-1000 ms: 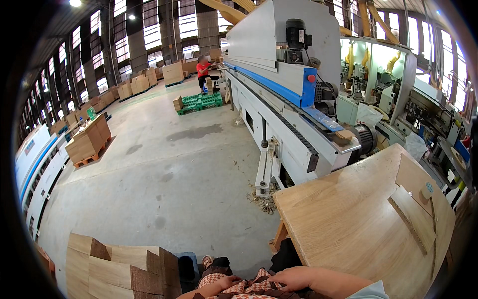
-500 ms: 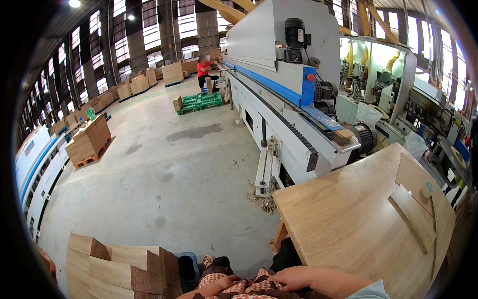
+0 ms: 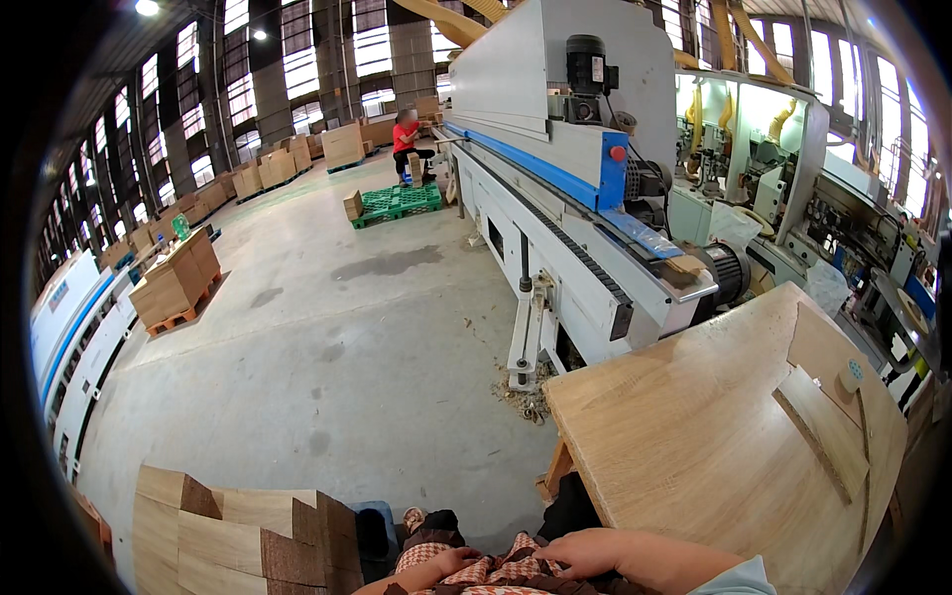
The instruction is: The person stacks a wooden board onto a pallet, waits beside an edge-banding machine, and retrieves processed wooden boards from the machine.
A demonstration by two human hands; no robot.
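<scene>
At the far left stood a long white machine with a blue stripe (image 3: 67, 322). Just to its right, a block of stacked brown boards (image 3: 177, 283) sat on an orange wooden pallet (image 3: 177, 319), with a translucent green bottle (image 3: 180, 226) on top. In the lower left corner, a stepped pile of pale wood-grain panels with dark edges (image 3: 223, 545) rose beside a blue container with a dark inside (image 3: 375, 535). Farther off, a person in a red top (image 3: 405, 137) sat behind a green plastic slatted pallet (image 3: 397, 204) on the grey concrete floor (image 3: 297, 397).

At the lower edge, the left hand (image 3: 458, 561) rested on a red-and-white checked cloth (image 3: 523, 548), which lay across the wearer's lap. The right hand (image 3: 573, 551) touched the same cloth farther right, apart from the left; whether either set of fingers gripped the fabric could not be told.

Beyond stretched a long grey-white machine with a blue rail (image 3: 506, 84). On the right, a wood-grain surface (image 3: 684, 426) carried a narrow pale board (image 3: 825, 436) and, near it, a small round pale disc with blue dots (image 3: 851, 377).
</scene>
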